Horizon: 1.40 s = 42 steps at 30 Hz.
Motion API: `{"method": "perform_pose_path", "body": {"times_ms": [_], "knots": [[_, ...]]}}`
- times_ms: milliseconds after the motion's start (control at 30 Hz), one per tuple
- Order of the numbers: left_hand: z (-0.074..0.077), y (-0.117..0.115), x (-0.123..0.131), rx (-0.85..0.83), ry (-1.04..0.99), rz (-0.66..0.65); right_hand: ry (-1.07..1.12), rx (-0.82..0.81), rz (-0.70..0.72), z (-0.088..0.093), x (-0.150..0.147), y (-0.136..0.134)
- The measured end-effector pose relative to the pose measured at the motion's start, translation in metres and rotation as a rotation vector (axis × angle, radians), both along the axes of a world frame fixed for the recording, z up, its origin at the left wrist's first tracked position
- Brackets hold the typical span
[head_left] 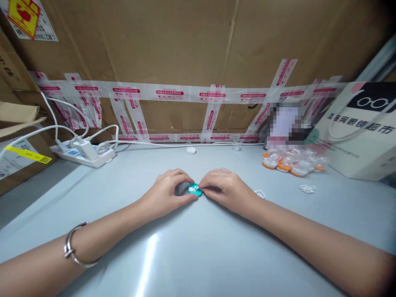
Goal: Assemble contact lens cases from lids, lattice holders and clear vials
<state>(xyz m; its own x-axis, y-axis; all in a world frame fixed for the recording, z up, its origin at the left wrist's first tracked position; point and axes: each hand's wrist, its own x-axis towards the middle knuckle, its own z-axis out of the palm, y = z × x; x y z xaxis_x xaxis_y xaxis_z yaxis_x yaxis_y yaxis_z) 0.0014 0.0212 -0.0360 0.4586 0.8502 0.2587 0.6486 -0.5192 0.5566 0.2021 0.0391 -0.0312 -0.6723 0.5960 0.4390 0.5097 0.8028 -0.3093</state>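
Note:
Near the middle of the table, a small round teal disc [194, 189] carries white pieces on its face. The thumb and fingers of my left hand [168, 187] grip its rim from the left. From the right, my right hand [224, 187] pinches at the disc's right side with thumb and forefinger. Whatever lies between those fingertips is too small to name. A white spoked plastic piece [260, 193] lies just beyond my right wrist, partly hidden by it. Farther right lies another flat white perforated piece [307, 189].
At the back stand a white round cap [191, 150] and a small clear cup [236, 145]. Several clear-topped, orange-based containers [291, 163] cluster before a paper bag [355, 136]. A power strip [85, 152] with white cables sits left. A large taped carton [173, 49] walls the back.

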Motion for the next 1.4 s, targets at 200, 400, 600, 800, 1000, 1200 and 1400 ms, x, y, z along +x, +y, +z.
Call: {"method": "perform_pose_path", "body": {"times_ms": [200, 400, 600, 800, 1000, 1200, 1400], "knots": [[-0.001, 0.001, 0.000, 0.008, 0.008, -0.003, -0.089, 0.091, 0.047, 0.000, 0.001, -0.001], [-0.001, 0.000, 0.000, 0.001, 0.001, 0.000, -0.112, 0.128, 0.091, 0.001, 0.003, -0.001], [0.001, 0.000, 0.000, -0.012, -0.007, 0.007, -0.093, 0.097, 0.099, 0.000, 0.004, -0.001], [0.001, -0.001, 0.001, -0.022, -0.014, 0.014, -0.035, 0.027, 0.105, 0.006, 0.007, -0.001], [0.000, -0.001, 0.000, -0.036, -0.025, 0.016, -0.043, 0.002, 0.103, 0.008, 0.010, 0.000], [-0.001, -0.001, -0.001, -0.036, -0.015, 0.014, -0.076, 0.013, 0.129, 0.005, 0.012, 0.001], [-0.002, 0.000, -0.001, -0.037, -0.026, 0.013, -0.097, -0.040, 0.129, 0.005, 0.011, 0.000]]}}
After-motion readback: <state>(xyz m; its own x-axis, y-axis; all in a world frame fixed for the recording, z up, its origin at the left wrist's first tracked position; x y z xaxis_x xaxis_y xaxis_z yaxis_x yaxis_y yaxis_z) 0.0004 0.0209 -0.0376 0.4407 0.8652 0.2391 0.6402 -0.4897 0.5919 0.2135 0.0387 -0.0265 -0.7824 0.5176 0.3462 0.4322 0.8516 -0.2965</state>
